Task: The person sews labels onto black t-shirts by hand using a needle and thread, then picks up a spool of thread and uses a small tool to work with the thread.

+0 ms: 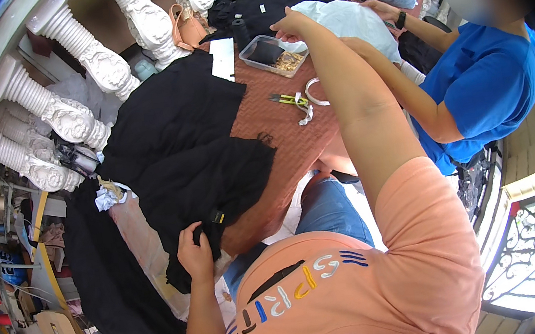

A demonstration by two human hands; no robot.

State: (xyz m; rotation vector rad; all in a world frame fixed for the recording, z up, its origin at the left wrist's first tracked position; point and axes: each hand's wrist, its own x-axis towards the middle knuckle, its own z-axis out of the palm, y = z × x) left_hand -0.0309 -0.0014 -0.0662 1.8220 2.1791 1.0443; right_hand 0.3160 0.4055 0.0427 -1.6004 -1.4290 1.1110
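Observation:
Black cloth (174, 112) lies in a large spread heap over the table's left side. At its near edge my left hand (196, 252) is closed on a fold of the black cloth, beside a small black and yellow label (218, 217). My right arm reaches far across the table. My right hand (290, 26) has its fingers drawn together above the far rim of a clear plastic box (254, 58); what they hold, if anything, is too small to make out. In the box are a dark piece and small gold-coloured bits (288, 61).
Yellow-green thread snips (289, 100) and a white ring (316, 92) lie on the reddish-brown tablecloth (254, 115). At the right, a co-worker in a blue shirt (485, 90) handles a pale plastic bag (347, 24). White balusters (83, 56) line the left side.

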